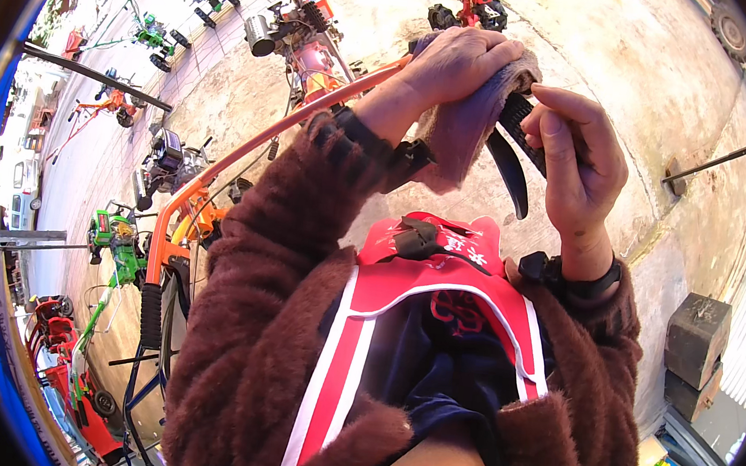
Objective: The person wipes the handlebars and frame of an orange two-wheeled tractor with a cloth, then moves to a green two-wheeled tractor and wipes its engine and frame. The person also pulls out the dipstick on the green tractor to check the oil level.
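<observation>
My left hand (472, 69) is closed over a folded pinkish-purple cloth (471, 131), which covers the upper part of a handlebar end and hangs down below my fingers. From under the cloth comes a ribbed black handlebar grip (522, 126), with a curved black lever (509, 176) beside it. Curled fingers of my right hand (582, 158) rest against the grip's right side, the thumb raised and the index finger bent toward the cloth. An orange handlebar tube (219, 162) curves up from the left and passes behind my left wrist. The cloth hides where the tube and grip join.
Behind my left arm stands a machine with an engine (309, 45). A red machine (469, 2) is at the far side, and several green, orange and red machines line the left. A dark box (697, 339) sits at the right. Concrete floor (620, 42) lies beyond my hands.
</observation>
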`<control>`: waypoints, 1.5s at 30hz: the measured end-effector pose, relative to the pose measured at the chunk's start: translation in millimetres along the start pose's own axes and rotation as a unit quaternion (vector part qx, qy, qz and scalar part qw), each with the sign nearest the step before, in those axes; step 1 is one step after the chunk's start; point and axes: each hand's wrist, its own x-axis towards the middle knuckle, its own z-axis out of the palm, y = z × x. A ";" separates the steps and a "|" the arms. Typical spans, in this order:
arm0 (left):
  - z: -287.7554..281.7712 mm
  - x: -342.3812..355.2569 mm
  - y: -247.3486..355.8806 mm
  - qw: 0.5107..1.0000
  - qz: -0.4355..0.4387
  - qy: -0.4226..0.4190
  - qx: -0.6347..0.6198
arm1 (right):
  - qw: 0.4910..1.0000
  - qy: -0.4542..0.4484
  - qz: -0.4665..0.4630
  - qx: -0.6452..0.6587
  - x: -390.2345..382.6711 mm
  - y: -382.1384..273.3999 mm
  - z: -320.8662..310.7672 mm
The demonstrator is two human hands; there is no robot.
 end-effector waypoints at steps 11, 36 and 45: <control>34.0 -60.6 -0.3 0.943 0.231 0.226 -0.083 | 0.999 -0.036 -0.038 -0.003 -4.5 -3.8 3.5; -2.6 -153.1 -71.2 0.919 0.038 0.387 0.061 | 0.977 -0.039 -0.206 -0.037 -6.2 18.6 3.4; -116.1 -243.3 -85.5 0.776 -0.406 0.130 0.464 | 0.973 -0.012 -0.230 -0.010 -2.4 27.7 7.0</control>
